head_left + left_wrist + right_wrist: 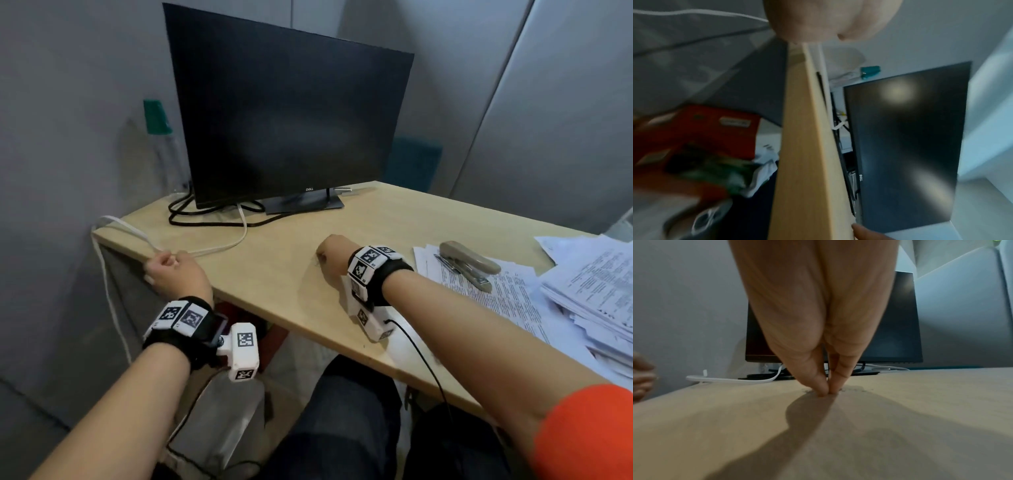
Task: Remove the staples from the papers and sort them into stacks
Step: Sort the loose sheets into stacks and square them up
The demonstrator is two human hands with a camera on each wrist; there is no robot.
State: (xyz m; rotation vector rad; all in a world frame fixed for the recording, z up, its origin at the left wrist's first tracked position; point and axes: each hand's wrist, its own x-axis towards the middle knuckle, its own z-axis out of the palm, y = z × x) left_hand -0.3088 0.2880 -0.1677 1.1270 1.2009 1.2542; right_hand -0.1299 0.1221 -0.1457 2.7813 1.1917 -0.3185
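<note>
Printed papers [507,291] lie at the desk's right, with a thick untidy stack [596,291] beyond them. A beige stapler [469,262] rests on the sheets. My right hand [325,253] is mid-desk, thumb and forefinger pinched together [827,391], tips touching the wood. Tiny dark specks [855,388], like loose staples, lie just beside the tips. Whether one is between them is too small to tell. My left hand [171,270] is at the desk's left front edge, fingers curled in a loose fist with nothing seen in it [830,19].
A dark monitor [284,120] stands at the back of the wooden desk [274,274], with black cables [212,219] coiled before it. A white cable [130,228] runs over the left edge beside my left hand. A red box [715,129] sits under the desk.
</note>
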